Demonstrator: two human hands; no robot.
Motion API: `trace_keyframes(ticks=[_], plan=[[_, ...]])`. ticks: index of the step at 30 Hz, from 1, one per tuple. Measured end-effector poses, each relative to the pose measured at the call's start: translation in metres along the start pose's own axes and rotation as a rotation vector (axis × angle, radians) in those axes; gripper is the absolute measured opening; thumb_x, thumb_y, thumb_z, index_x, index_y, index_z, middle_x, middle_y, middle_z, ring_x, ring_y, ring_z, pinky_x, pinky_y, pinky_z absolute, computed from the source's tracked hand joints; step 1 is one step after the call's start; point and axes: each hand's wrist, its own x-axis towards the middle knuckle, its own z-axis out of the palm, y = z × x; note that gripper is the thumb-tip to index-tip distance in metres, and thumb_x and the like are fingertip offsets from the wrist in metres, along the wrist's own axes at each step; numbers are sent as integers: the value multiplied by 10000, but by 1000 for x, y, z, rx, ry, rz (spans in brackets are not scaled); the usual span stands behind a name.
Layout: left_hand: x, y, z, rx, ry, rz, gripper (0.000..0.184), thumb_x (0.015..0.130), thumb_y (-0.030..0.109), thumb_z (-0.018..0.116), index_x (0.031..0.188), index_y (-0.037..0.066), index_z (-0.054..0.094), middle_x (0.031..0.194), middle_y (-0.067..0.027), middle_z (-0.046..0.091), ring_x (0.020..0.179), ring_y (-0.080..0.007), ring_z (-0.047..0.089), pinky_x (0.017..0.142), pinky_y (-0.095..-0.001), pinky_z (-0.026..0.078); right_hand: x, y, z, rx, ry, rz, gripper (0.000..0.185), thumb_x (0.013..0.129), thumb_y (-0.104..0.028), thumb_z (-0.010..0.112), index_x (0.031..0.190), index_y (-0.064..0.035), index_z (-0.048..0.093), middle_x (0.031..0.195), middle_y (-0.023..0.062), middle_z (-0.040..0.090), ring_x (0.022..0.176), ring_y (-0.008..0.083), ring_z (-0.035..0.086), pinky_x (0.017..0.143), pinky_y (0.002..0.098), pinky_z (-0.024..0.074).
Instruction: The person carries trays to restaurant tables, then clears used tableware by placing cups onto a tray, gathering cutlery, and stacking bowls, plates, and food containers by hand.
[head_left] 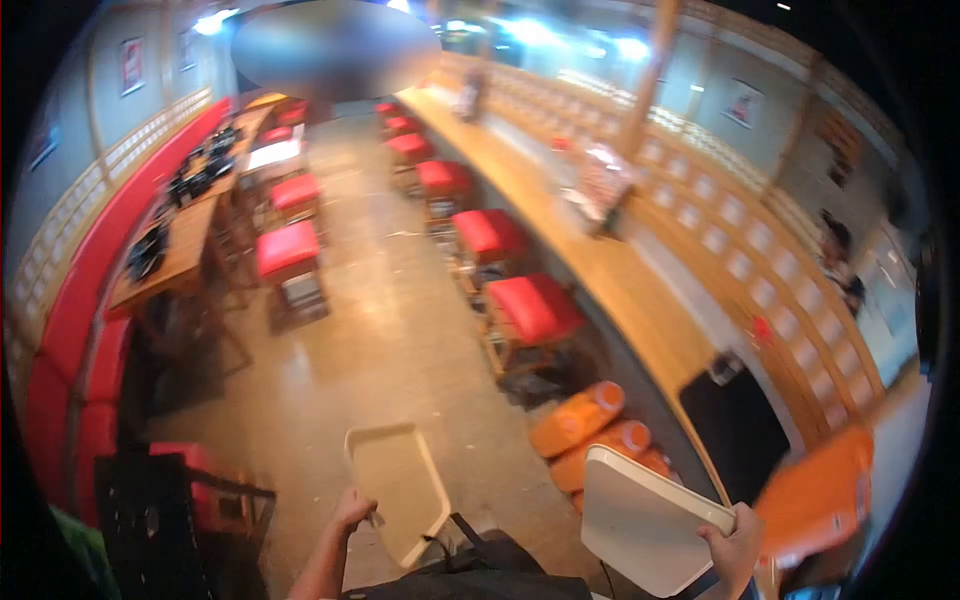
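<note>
Head view: beside wooden counter [655, 300], right hand [735, 548] gripping smooth, round-cornered cream tray [640, 520]; farther left, left hand [352, 508] clasping blurred tan tray [405, 480].

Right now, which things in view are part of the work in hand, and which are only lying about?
In hand:
- Left hand: beige rectangular tray
- Right hand: rimmed cream tray

Lying about:
- Red-topped wooden stools
- Orange objects on the floor, too blurred to name
- Flat black rectangular item on the long wooden counter
</note>
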Motion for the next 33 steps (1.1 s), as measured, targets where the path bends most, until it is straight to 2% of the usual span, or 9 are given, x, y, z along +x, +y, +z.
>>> trace_keyframes(ticks=[5,6,9,11,15,17,25,28,33], plan=[[83,44,-66,-172,210,-48,284,613,33,529,889,-23,565,743,-78,573,577,-185,562,464,-318,463,117,-98,146,268,-228,-211,368,447,-93,780,607,0,462,526,103,470,505,195,452,480,324,357],[100,59,-74,-190,238,-59,284,613,33,529,889,-23,565,743,-78,573,577,-185,562,464,-318,463,143,-112,182,357,-289,-163,422,401,-159,814,604,-7,477,566,149,491,523,325,490,484,376,364],[145,102,-95,-355,411,64,344,589,19,512,923,-50,553,785,-94,592,591,-203,579,457,-330,467,232,-179,259,357,-403,-293,408,411,-150,810,610,-2,486,583,159,504,540,326,493,499,368,376],[174,138,-113,-534,455,60,469,534,-16,496,1001,-33,524,852,-118,587,671,-223,588,503,-334,485,293,-230,303,413,-407,-371,393,420,-125,810,619,5,498,581,154,510,525,305,496,499,350,385],[239,176,-155,-723,583,115,499,520,-18,497,1017,-49,521,903,-130,580,781,-249,582,617,-352,500,395,-347,355,545,-544,-233,322,475,-57,790,623,4,511,581,131,535,516,203,519,497,310,398],[267,198,-170,-856,600,217,567,528,-11,464,1085,-116,475,992,-180,574,935,-300,572,811,-363,485,441,-397,393,577,-508,-361,302,484,-37,778,629,2,517,581,130,541,520,179,519,496,300,397],[437,245,-240,-1267,567,378,662,499,82,458,1132,-108,442,1015,-211,559,947,-362,553,856,-421,471,566,-591,540,631,-364,-493,373,480,8,751,646,-8,416,585,57,394,506,143,371,469,282,325],[524,291,-296,-1291,660,477,665,475,120,453,1102,-103,456,988,-211,554,942,-372,539,856,-424,459,612,-666,583,680,-342,-469,383,485,23,738,665,-9,401,610,50,359,515,139,338,467,280,306],[659,403,-391,-1318,606,392,652,486,118,450,1101,-100,453,989,-206,547,934,-368,537,843,-422,461,713,-774,626,698,-275,-477,377,515,-7,741,684,-8,404,629,51,351,555,138,346,505,272,313]])
